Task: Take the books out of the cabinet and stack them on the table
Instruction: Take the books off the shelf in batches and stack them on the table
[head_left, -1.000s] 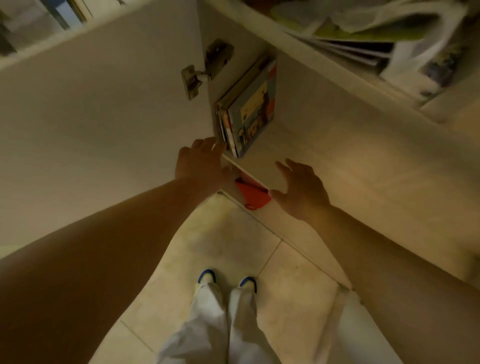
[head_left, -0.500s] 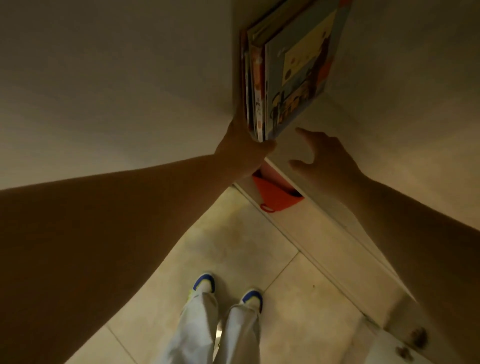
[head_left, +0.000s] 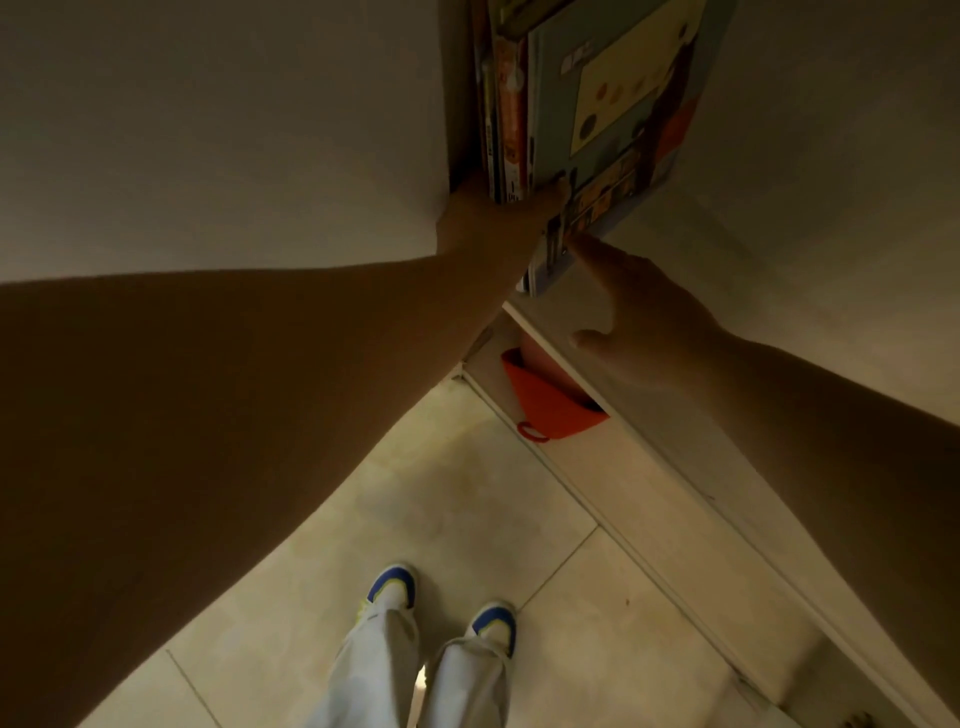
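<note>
Blue-covered picture books (head_left: 597, 130) stood upright on the cabinet shelf (head_left: 675, 291), gripped at their lower edge by the left hand (head_left: 498, 218); the right hand (head_left: 644, 317), fingers straight, touched the outermost cover just beside it.

The left arm is extending up and forward from the lower left of the view, forearm bare and in shadow. The left hand (head_left: 498, 223) is gripping, its thumb lying across the near edge of what it holds and its fingers hidden behind it. The right arm is reaching in from the right edge, forearm bare. The right hand (head_left: 644, 322) is lying open, palm down, fingers straight and pointing forward, thumb spread to the left, the index fingertip touching a surface ahead.
</note>
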